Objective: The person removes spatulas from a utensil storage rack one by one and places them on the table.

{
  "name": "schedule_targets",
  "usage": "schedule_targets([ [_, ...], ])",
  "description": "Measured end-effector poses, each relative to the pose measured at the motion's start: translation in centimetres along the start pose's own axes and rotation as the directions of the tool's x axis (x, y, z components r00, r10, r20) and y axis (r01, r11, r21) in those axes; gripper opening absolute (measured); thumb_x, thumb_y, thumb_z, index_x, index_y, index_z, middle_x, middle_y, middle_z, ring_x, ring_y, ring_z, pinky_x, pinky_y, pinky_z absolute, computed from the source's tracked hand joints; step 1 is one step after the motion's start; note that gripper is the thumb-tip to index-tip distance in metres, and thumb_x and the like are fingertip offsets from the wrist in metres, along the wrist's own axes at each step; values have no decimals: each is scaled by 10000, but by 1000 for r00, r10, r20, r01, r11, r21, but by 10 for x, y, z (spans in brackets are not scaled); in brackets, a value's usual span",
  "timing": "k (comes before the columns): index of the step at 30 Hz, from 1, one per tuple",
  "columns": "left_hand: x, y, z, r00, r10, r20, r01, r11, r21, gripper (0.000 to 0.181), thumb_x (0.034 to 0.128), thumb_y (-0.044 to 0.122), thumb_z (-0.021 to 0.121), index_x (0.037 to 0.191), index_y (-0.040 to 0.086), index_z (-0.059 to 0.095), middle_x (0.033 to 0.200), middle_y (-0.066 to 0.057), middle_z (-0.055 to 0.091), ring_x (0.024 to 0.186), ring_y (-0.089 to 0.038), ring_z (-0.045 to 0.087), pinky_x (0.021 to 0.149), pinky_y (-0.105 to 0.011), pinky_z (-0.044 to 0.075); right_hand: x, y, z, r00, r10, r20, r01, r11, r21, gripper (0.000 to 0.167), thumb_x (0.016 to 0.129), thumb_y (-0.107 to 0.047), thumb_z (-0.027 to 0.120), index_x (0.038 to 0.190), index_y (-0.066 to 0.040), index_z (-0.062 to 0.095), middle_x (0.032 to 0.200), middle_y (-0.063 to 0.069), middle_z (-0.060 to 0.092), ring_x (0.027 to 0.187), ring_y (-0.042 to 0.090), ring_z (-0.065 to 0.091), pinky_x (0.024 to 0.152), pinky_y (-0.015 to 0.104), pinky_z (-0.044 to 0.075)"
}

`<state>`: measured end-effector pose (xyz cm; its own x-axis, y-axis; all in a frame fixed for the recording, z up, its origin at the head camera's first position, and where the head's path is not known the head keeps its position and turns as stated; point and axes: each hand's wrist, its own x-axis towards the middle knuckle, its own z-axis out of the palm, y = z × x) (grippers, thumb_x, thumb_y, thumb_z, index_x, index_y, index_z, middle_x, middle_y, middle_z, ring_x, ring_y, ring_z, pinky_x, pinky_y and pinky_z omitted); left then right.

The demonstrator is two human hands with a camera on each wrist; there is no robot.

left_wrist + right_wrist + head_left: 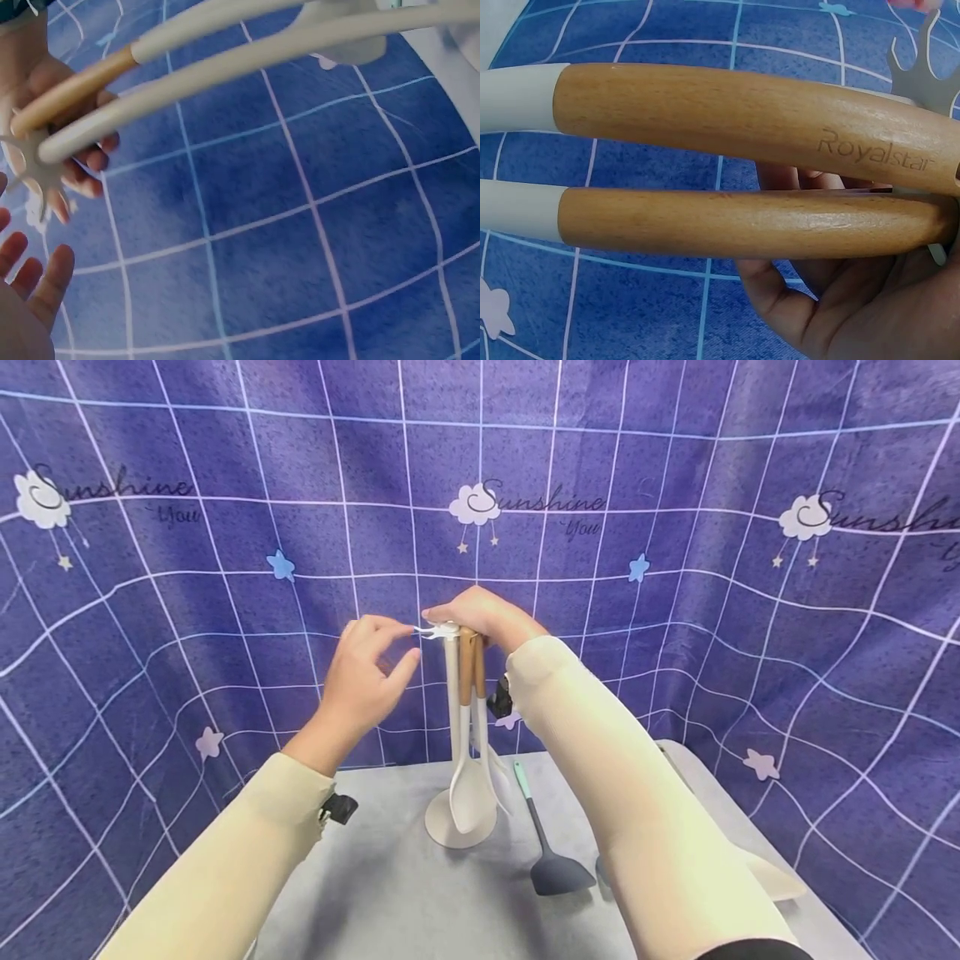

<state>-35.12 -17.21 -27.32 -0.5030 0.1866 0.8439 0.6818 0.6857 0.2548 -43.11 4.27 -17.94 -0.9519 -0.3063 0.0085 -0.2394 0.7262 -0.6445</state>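
A cream utensil stand [452, 693] holds hanging utensils from a star-shaped hook top [37, 165]. A white spoon [467, 806] with a wooden handle hangs at the front. Beside it, another wooden-handled utensil [481, 668] has its head partly hidden. My right hand [483, 610] reaches over the stand's top, its fingers curled behind the wooden handles [750, 221]; its exact hold is partly hidden. My left hand [367, 668] is left of the hook top, fingers loosely bent and apart. Its index fingertip is at a hook's tip; contact is unclear.
A dark turner [558, 872] with a mint handle end lies on the grey tabletop [375, 860], right of the stand. A pale item [772, 877] lies farther right, partly behind my right sleeve. A blue gridded curtain [525, 460] surrounds the table's back and sides.
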Motion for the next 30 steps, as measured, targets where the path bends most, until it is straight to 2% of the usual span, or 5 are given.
schedule_targets([
  [2, 4, 6, 3, 999, 41, 24, -40, 999, -18, 338, 1041, 189, 778, 1354, 65, 803, 1350, -128, 749, 1199, -363, 654, 935, -514, 607, 0, 1, 0, 1000, -6, 4, 6, 1000, -1, 655, 1066, -639, 673, 1427, -96, 742, 1425, 79, 710, 1152, 235, 731, 984, 448, 676],
  [7, 8, 7, 9, 986, 95, 134, -95, 995, -5, 339, 1094, 178, 751, 1421, 98, 785, 1424, -93, 750, 1386, -369, 650, 1177, -579, 538, 1, 2, 1, 1000, -7, -3, 8, 998, 55, 558, 1078, -621, 656, 1287, -122, 793, 1306, 62, 732, 1045, 204, 732, 885, 388, 670],
  [12, 10, 6, 11, 983, 115, 143, -120, 992, 29, 338, 1098, 191, 746, 1419, 91, 784, 1392, -118, 774, 1418, -384, 647, 1236, -581, 513, 0, 3, 3, 997, -47, -54, 53, 991, 120, 469, 1103, -556, 641, 1185, -134, 829, 1246, 61, 754, 962, 182, 701, 787, 332, 609],
  [22, 14, 15, 14, 989, 85, 119, -92, 994, 58, 284, 1065, 218, 784, 1301, 63, 816, 1264, -146, 822, 1286, -376, 695, 1142, -546, 560, -9, 17, 1, 988, -152, 12, 136, 917, 374, 483, 1163, -473, 566, 1329, -71, 775, 1250, 96, 728, 949, 181, 741, 876, 370, 649],
  [30, 19, 22, 16, 997, 43, 67, -45, 999, 29, 277, 1045, 303, 822, 1152, 50, 854, 1003, -109, 798, 1035, -334, 649, 886, -483, 550, -11, 24, 1, 985, -168, 41, 138, 905, 402, 425, 1176, -434, 521, 1378, -146, 761, 1226, 64, 690, 964, 180, 718, 878, 380, 647],
])
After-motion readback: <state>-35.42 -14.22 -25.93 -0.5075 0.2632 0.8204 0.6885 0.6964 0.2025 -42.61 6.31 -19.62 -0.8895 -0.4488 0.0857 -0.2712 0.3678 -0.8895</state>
